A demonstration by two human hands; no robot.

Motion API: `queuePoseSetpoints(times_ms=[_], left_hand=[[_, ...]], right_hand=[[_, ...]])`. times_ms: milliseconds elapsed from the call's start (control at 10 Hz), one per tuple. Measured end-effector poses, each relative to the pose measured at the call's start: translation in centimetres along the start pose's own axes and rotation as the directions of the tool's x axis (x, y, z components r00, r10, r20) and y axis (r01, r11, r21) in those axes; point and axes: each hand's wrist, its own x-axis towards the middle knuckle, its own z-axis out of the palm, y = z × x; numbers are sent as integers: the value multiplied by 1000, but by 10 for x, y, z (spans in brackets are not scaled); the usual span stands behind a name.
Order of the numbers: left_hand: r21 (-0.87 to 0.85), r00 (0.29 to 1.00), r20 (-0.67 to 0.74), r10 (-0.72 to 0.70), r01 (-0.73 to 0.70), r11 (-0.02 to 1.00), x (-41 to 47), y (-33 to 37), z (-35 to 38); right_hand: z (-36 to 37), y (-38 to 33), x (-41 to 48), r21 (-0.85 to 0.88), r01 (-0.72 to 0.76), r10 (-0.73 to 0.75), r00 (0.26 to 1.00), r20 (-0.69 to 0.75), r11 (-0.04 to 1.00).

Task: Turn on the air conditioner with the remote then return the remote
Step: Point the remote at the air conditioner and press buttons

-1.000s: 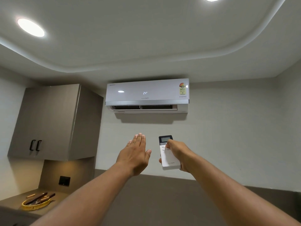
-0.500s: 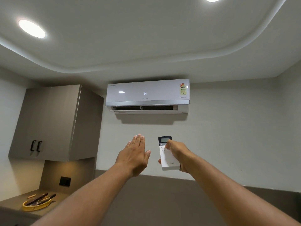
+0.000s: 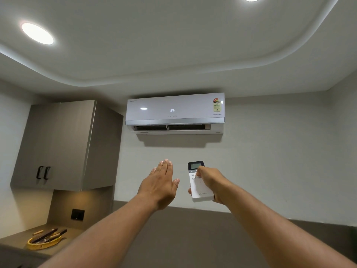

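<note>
Below the wall unit, the right hand [image 3: 211,185] wraps the white remote [image 3: 200,183], thumb on its buttons; its long axis stands nearly upright, screen end aimed up at the air conditioner [image 3: 174,113], which shows 24 with its flap open. The left hand [image 3: 159,185] is raised flat, fingers together, empty. On the counter, a yellow basket [image 3: 43,245] holds dark utensils.

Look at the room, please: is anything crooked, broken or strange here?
Nothing stands out. The air conditioner hangs level on the wall, shows 24, and its flap is open. The right hand holds the remote upright; the left hand is raised flat and empty.
</note>
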Motion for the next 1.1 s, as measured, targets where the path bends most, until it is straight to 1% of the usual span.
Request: queuePoseSetpoints(times_ms=[300, 1100], left_hand=[[5, 1000, 0, 3, -3, 1000, -1, -2, 3], [22, 1000, 6, 0, 0, 1000, -3, -7, 2]], right_hand=[[1, 1, 0, 30, 3, -3, 1000, 16, 1000], [7, 2, 2, 34, -14, 13, 1000, 26, 999]])
